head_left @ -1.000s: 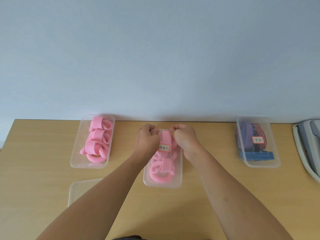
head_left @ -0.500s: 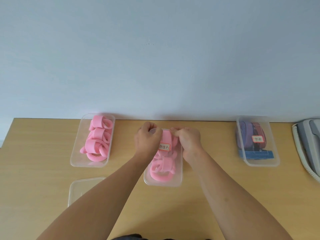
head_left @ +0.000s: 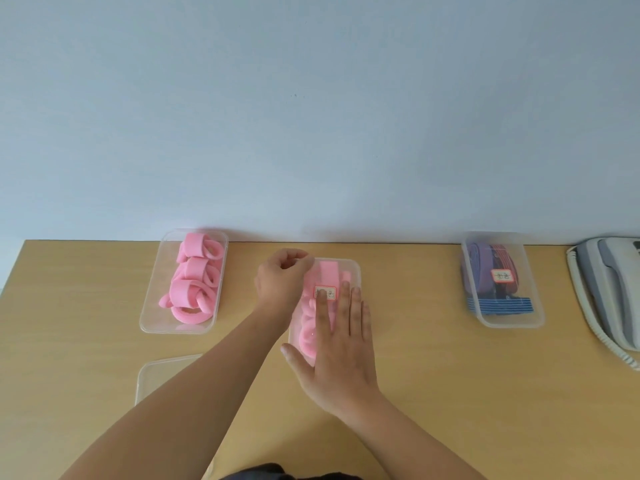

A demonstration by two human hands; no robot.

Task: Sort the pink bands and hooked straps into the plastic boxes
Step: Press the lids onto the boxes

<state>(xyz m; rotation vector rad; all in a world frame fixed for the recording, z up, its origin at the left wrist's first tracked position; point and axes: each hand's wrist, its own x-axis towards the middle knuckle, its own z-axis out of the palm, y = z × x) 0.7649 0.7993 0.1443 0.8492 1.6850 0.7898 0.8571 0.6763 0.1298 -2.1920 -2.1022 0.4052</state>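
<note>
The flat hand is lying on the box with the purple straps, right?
No. The head view shows the flat right hand lying on the middle box, which holds pink bands. The purple-strap box stands apart to the right, untouched.

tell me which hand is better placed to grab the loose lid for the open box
Left hand, probably: the loose lid lies by its forearm and the open box sits on that side, while the right hand lies flat on the middle box.
</note>
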